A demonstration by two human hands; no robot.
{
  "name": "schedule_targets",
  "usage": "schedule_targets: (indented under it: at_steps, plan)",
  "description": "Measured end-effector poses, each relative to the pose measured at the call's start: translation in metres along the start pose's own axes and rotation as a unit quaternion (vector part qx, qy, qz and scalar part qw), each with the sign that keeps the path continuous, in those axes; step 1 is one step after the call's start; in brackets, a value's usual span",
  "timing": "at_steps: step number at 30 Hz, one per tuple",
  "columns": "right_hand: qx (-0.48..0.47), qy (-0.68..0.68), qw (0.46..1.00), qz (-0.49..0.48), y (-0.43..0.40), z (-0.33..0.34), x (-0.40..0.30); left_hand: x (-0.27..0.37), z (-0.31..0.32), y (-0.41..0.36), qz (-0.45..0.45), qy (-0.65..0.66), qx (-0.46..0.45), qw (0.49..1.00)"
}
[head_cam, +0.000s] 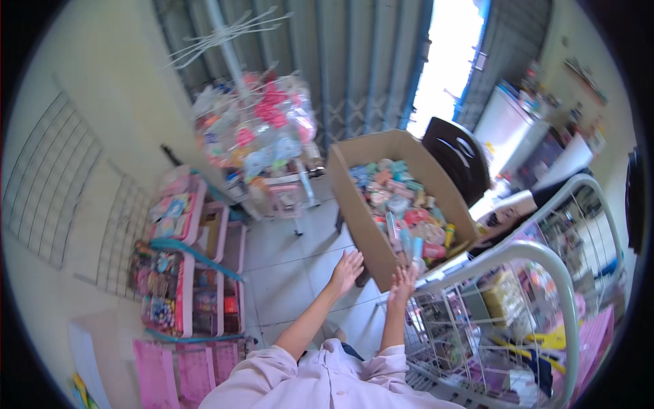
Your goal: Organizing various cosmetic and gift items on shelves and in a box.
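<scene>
A large open cardboard box [352,225] stands in front of me, raised on what looks like a dark-legged support. Inside lies a heap of small colourful packaged items [403,199], among them light blue tubes and a yellow one near the close end. My left hand [347,271] is beside the box's near left side, fingers apart, holding nothing. My right hand [403,283] is at the near corner of the box with its fingers spread; its fingertips overlap the rim in view, and whether they touch it is unclear.
Left are pink-framed storage bins [186,286] with small goods and wire grids [51,179] on the wall. A display stand [230,56] hung with bags stands ahead. White wire racks [552,255] crowd the right; a dark chair [454,153] is behind the box.
</scene>
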State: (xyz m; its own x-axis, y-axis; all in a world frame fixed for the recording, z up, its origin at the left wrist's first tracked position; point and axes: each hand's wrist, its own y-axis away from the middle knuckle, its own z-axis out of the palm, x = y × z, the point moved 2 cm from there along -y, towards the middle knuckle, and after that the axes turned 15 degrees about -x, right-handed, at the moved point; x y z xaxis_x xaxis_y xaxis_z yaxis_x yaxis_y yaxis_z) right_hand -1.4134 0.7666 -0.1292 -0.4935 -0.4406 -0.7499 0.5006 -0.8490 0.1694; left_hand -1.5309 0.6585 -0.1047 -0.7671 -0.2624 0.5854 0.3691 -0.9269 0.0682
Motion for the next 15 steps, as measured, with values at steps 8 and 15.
schedule_targets:
  at_steps: [8, 15]
  plan:
    - [-0.105, 0.179, 0.978, 0.013, 0.018, 0.073, 0.047, 0.038, -0.122, 0.274, 0.183, -0.058, 0.362, 0.912]
    - [-0.372, 0.21, 0.875, 0.23, 0.131, 0.186, 0.149, 0.055, -0.097, 0.509, 0.338, -0.168, 0.667, 0.643]
